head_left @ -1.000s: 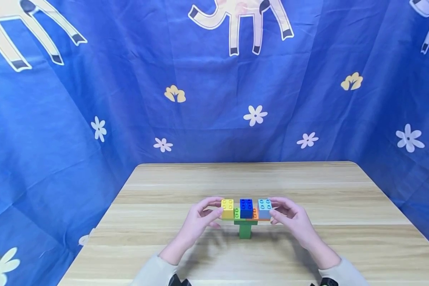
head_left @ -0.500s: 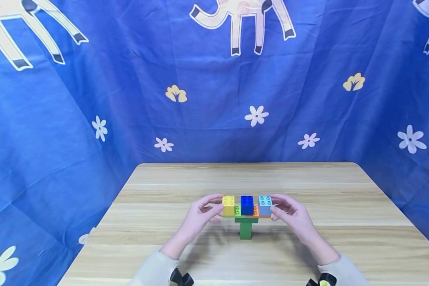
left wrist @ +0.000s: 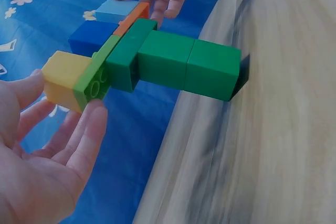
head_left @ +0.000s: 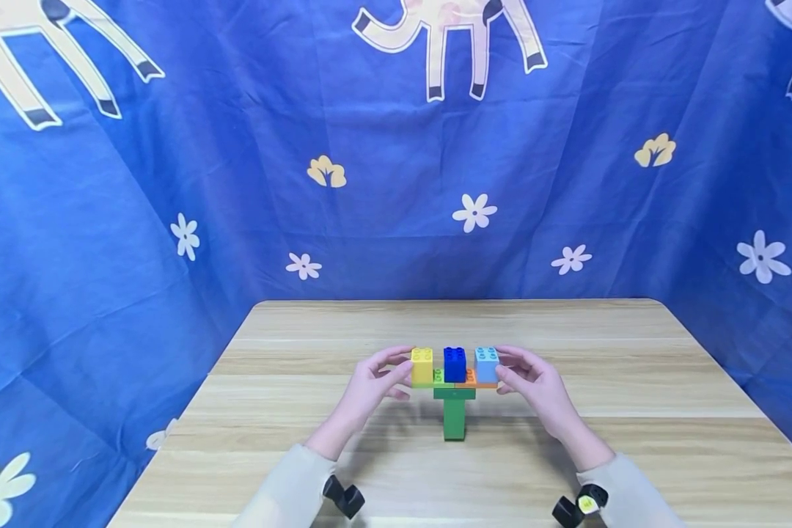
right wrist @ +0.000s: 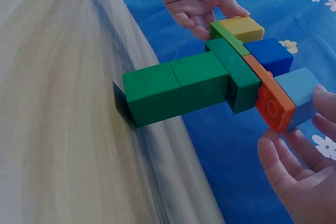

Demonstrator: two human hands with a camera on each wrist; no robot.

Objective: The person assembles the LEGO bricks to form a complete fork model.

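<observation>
Both hands hold one toy-brick structure between them. My left hand (head_left: 369, 385) pinches its left end, thumb against the yellow brick (head_left: 422, 365), fingertips under the lime plate (left wrist: 94, 74). At the other end, my right hand (head_left: 537, 389) pinches the light blue brick (head_left: 487, 367), its fingers below the orange plate (right wrist: 274, 103). A dark blue brick (head_left: 455, 365) sits in the middle, over the seam of the plates. Beneath them, a flat green brick (right wrist: 239, 80) tops a green column (head_left: 454, 419) of two stacked bricks. Whether its foot touches the table I cannot tell.
A light wood-grain table (head_left: 290, 345) lies under the structure. Blue cloth (head_left: 396, 220) with flowers and animals hangs behind and at both sides. Black devices (head_left: 343, 497) sit on both wrists.
Both hands and the top of the structure have shifted upward in the head view, and more of the green column shows. The column's foot stays at nearly the same place. Both grips are unchanged.
</observation>
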